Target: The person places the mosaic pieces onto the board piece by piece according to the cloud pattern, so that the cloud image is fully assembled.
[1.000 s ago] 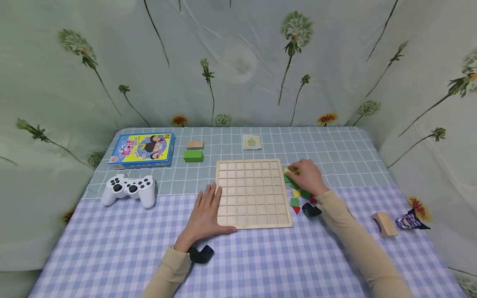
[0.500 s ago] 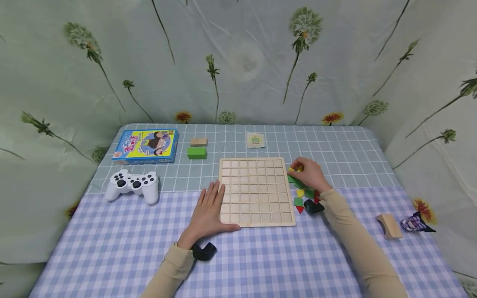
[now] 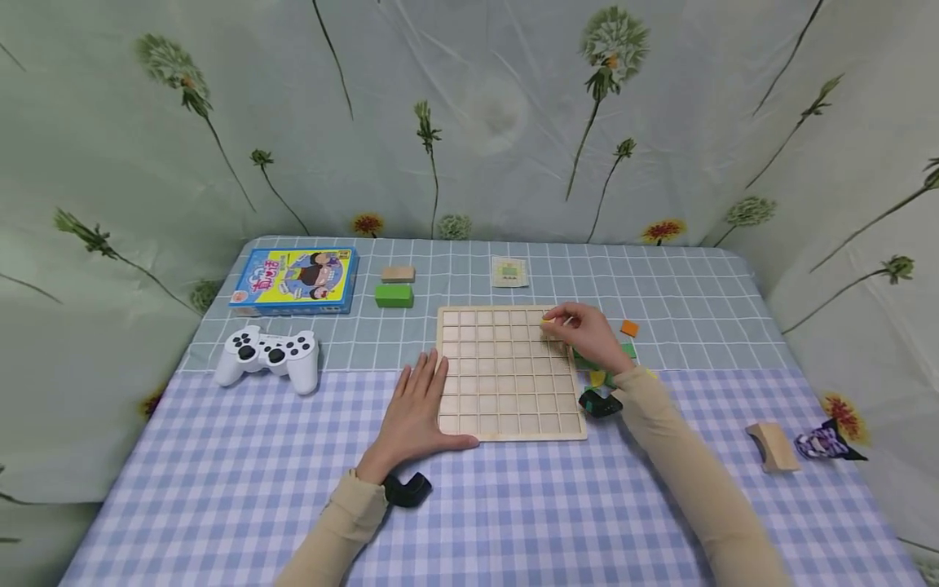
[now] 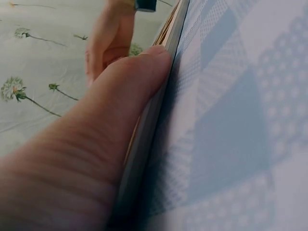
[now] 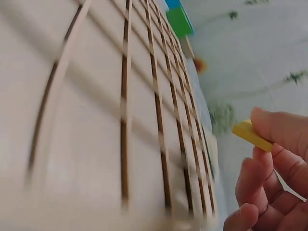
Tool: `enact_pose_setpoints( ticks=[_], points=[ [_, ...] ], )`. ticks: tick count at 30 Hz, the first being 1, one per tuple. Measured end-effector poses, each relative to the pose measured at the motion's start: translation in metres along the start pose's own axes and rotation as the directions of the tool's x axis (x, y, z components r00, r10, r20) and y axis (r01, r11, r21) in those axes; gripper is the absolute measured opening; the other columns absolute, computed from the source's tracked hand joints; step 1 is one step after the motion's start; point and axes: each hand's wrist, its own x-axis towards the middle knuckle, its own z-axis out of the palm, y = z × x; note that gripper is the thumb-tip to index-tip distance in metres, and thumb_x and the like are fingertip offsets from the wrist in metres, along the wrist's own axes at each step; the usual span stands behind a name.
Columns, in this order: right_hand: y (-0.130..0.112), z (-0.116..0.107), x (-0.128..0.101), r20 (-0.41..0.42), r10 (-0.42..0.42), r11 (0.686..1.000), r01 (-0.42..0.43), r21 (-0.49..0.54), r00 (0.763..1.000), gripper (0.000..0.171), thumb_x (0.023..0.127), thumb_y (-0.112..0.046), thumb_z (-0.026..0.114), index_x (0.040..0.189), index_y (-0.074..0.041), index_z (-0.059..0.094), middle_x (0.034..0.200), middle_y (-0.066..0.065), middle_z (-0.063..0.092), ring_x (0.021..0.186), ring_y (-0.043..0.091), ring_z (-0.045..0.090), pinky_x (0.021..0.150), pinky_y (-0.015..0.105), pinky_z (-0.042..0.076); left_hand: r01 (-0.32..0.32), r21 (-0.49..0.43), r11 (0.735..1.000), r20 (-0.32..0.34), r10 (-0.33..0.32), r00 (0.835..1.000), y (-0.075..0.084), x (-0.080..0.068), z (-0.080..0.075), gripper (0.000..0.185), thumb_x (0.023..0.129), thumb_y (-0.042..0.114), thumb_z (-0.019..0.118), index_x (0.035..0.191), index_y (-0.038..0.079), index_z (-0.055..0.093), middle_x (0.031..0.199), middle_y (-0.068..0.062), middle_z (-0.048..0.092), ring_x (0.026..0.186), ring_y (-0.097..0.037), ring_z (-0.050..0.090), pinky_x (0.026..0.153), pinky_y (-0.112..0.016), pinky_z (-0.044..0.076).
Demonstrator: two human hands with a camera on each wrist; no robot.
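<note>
A wooden grid board (image 3: pixel 506 371) lies flat on the checked tablecloth. My right hand (image 3: pixel 583 333) hovers over the board's far right corner and pinches a small yellow piece (image 3: pixel 547 323) between thumb and fingertips; the right wrist view shows this yellow piece (image 5: pixel 251 135) above the grid cells (image 5: pixel 144 125). My left hand (image 3: pixel 418 408) lies flat on the cloth with straight fingers, its thumb (image 4: pixel 130 91) pressed against the board's left edge (image 4: pixel 159 106). A heap of small coloured pieces (image 3: pixel 605 367) lies to the right of the board, partly hidden by my right wrist.
A white game controller (image 3: pixel 270 355) sits at the left, a blue box (image 3: pixel 295 280) behind it. A green block (image 3: pixel 394 295) and a wooden block (image 3: pixel 398 274) lie beyond the board, beside a small card (image 3: pixel 509 271). An arched wooden block (image 3: pixel 772 447) and a purple toy (image 3: pixel 825 441) lie at the right.
My right hand has lifted a yellow piece from the heap and carried it left over the board's far right corner. An orange piece now shows beside the heap. The left hand stays put.
</note>
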Motion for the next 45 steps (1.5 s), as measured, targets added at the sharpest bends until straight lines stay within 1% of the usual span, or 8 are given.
enact_pose_setpoints(
  ticks=[4, 6, 11, 21, 26, 33, 41, 45],
  points=[
    [-0.013, 0.018, 0.013, 0.038, 0.045, 0.998, -0.047, 0.050, 0.998, 0.023, 0.081, -0.022, 0.077, 0.094, -0.004, 0.071, 0.072, 0.009, 0.061, 0.052, 0.031, 0.055, 0.049, 0.033, 0.047, 0.024, 0.006, 1.000, 0.023, -0.024, 0.999, 0.001, 0.001, 0.000, 0.128, 0.063, 0.084, 0.056, 0.152, 0.002, 0.013, 0.157, -0.016, 0.006, 0.143, -0.029, 0.001, 0.114, -0.044, 0.000],
    [-0.017, 0.025, 0.019, 0.045, 0.046, 0.999, -0.047, 0.019, 0.998, 0.021, 0.080, -0.023, 0.079, 0.090, -0.005, 0.072, 0.069, 0.006, 0.062, 0.052, 0.030, 0.056, 0.049, 0.032, 0.047, 0.034, 0.007, 0.999, 0.032, -0.034, 0.999, 0.001, 0.002, -0.001, 0.128, 0.063, 0.085, 0.056, 0.152, 0.003, 0.012, 0.157, -0.015, 0.005, 0.143, -0.028, 0.000, 0.114, -0.043, -0.001],
    [-0.020, 0.043, 0.034, 0.054, 0.006, 0.994, -0.001, -0.105, 0.999, 0.015, 0.081, -0.024, 0.078, 0.083, -0.010, 0.073, 0.069, -0.001, 0.063, 0.057, 0.018, 0.052, 0.051, 0.028, 0.043, 0.041, 0.010, 0.999, 0.047, -0.042, 0.998, 0.000, 0.002, -0.001, 0.128, 0.063, 0.085, 0.055, 0.152, 0.003, 0.011, 0.157, -0.014, 0.004, 0.143, -0.026, -0.002, 0.114, -0.042, -0.002],
    [-0.025, 0.066, 0.049, 0.162, -0.063, 0.972, 0.097, -0.214, 0.985, 0.010, 0.083, -0.027, 0.075, 0.083, -0.017, 0.074, 0.075, -0.006, 0.063, 0.066, 0.015, 0.053, 0.060, 0.031, 0.044, 0.048, 0.017, 0.999, 0.059, -0.049, 0.997, 0.000, -0.001, -0.001, 0.128, 0.063, 0.088, 0.050, 0.152, 0.005, 0.010, 0.157, -0.013, 0.003, 0.143, -0.024, -0.003, 0.114, -0.039, -0.004],
    [-0.028, 0.070, 0.051, 0.206, -0.079, 0.951, 0.135, -0.277, 0.975, 0.009, 0.085, -0.027, 0.074, 0.085, -0.017, 0.074, 0.076, -0.006, 0.062, 0.067, 0.013, 0.054, 0.061, 0.032, 0.045, 0.043, 0.010, 0.999, 0.044, -0.043, 0.998, 0.000, -0.001, -0.001, 0.127, 0.064, 0.087, 0.051, 0.152, 0.004, 0.012, 0.157, -0.014, 0.004, 0.143, -0.025, -0.002, 0.114, -0.040, -0.003],
    [-0.028, 0.069, 0.051, 0.257, -0.083, 0.920, 0.173, -0.352, 0.963, 0.012, 0.089, -0.023, 0.069, 0.095, -0.015, 0.075, 0.080, -0.004, 0.061, 0.072, 0.014, 0.051, 0.064, 0.031, 0.044, 0.046, 0.020, 0.999, 0.066, -0.047, 0.997, 0.000, 0.000, 0.002, 0.128, 0.064, 0.089, 0.049, 0.152, 0.005, 0.009, 0.158, -0.012, 0.001, 0.143, -0.024, -0.005, 0.114, -0.038, -0.006],
    [-0.025, 0.066, 0.048, 0.265, -0.072, 0.924, 0.165, -0.346, 0.962, 0.014, 0.090, -0.019, 0.067, 0.101, -0.015, 0.076, 0.085, -0.002, 0.059, 0.071, 0.015, 0.048, 0.060, 0.031, 0.041, 0.054, 0.032, 0.998, 0.075, -0.057, 0.996, 0.000, 0.000, 0.001, 0.129, 0.063, 0.088, 0.051, 0.152, 0.006, 0.007, 0.158, -0.011, 0.000, 0.143, -0.023, -0.005, 0.113, -0.037, -0.007],
    [-0.024, 0.065, 0.048, 0.260, -0.060, 0.932, 0.148, -0.332, 0.964, 0.015, 0.089, -0.018, 0.069, 0.102, -0.015, 0.076, 0.086, -0.001, 0.059, 0.074, 0.015, 0.050, 0.063, 0.031, 0.043, 0.055, 0.034, 0.998, 0.074, -0.058, 0.996, 0.000, 0.000, 0.001, 0.129, 0.063, 0.088, 0.051, 0.152, 0.006, 0.008, 0.158, -0.011, 0.001, 0.143, -0.023, -0.005, 0.114, -0.038, -0.007]
  ],
)
